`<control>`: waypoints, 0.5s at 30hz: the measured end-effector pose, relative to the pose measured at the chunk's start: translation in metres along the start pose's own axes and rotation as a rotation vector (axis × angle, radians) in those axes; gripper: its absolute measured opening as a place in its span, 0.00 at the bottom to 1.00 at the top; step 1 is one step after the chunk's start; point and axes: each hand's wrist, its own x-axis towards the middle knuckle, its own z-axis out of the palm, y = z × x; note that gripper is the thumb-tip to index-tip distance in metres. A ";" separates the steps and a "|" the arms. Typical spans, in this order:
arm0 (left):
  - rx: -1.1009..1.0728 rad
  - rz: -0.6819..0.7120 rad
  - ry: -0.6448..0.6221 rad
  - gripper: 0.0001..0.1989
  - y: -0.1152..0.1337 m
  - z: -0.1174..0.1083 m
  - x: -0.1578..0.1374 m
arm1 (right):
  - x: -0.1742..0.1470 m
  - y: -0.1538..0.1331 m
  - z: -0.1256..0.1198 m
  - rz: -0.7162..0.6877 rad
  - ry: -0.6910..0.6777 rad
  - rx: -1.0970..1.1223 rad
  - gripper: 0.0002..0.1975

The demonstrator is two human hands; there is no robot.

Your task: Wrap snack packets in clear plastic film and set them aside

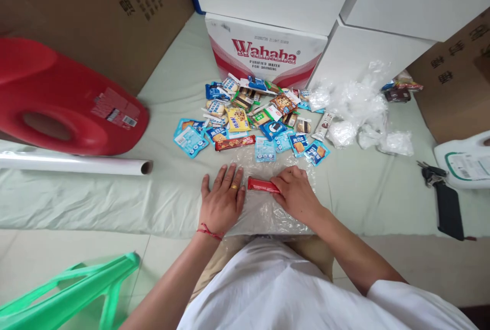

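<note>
In the head view a sheet of clear plastic film (260,212) lies on the cloth-covered table in front of me. A red wrapped snack bar (260,185) rests crosswise on it. My right hand (296,192) pinches the bar's right end between thumb and fingers. Flat on the film's left part, my left hand (222,197) has its fingers spread and its thumb near the bar's left end, holding nothing. Just beyond the hands is a pile of small wrapped snacks (238,119), with another red bar (235,143) at its near edge.
Clear film-wrapped bundles (356,105) lie right of the pile. A Wahaha carton (268,52) stands behind. At left are a red jug (69,100) and a film roll (76,163); at right, keys (432,173), a black phone-like object (448,210) and a white bottle (465,161).
</note>
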 end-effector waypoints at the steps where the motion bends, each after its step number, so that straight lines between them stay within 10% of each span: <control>1: -0.003 0.002 0.003 0.27 0.000 0.000 0.000 | -0.001 0.000 0.001 -0.012 -0.003 0.008 0.13; 7: -0.006 0.007 0.015 0.27 0.000 0.001 0.000 | 0.001 0.027 -0.006 -0.024 0.057 0.131 0.24; 11: 0.005 0.015 0.024 0.27 -0.001 0.002 0.000 | 0.022 0.080 -0.035 0.433 0.305 0.026 0.25; 15: 0.021 0.024 0.028 0.27 -0.002 0.001 0.000 | 0.056 0.126 -0.056 0.795 0.259 -0.150 0.30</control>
